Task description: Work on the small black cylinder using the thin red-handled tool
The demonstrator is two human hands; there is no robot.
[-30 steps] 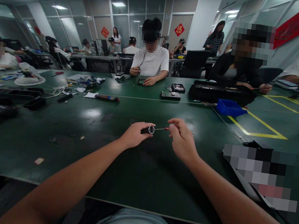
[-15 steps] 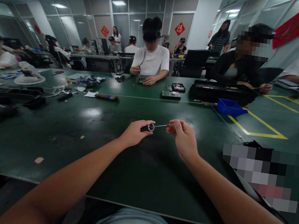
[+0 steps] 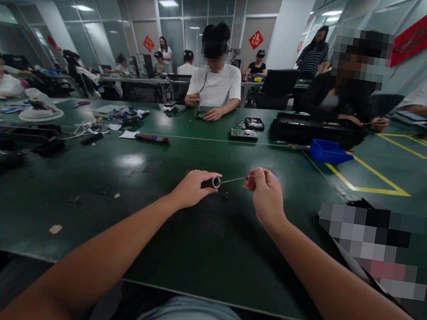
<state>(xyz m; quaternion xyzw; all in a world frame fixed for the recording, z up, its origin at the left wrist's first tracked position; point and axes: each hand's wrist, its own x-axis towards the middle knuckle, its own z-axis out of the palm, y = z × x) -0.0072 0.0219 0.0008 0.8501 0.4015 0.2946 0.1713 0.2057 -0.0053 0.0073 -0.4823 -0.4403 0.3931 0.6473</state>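
My left hand (image 3: 192, 188) is closed around a short black cylinder (image 3: 210, 182), whose round, silver-rimmed end faces me. Its far side is hidden by my fingers. To the right, my right hand (image 3: 267, 193) pinches a slim screwdriver (image 3: 233, 179) by its reddish handle, mostly covered by the fingers. The thin metal shaft points left and down, with its tip at the cylinder's rim; I cannot tell whether it touches. A small dark piece (image 3: 226, 195) shows just below the shaft, over the green table (image 3: 199, 254).
A dark pen-like tool (image 3: 152, 138) lies ahead on the left. Circuit-board devices (image 3: 243, 134) and a blue bin (image 3: 329, 152) are farther off. Cables and a white fan-like part (image 3: 41, 112) clutter the left. A co-worker in white (image 3: 216, 85) sits opposite.
My right hand has moved slightly right and up, drawing the screwdriver away from the cylinder. The cylinder's spoked end now looks hollow, and a small dark piece has appeared below it.
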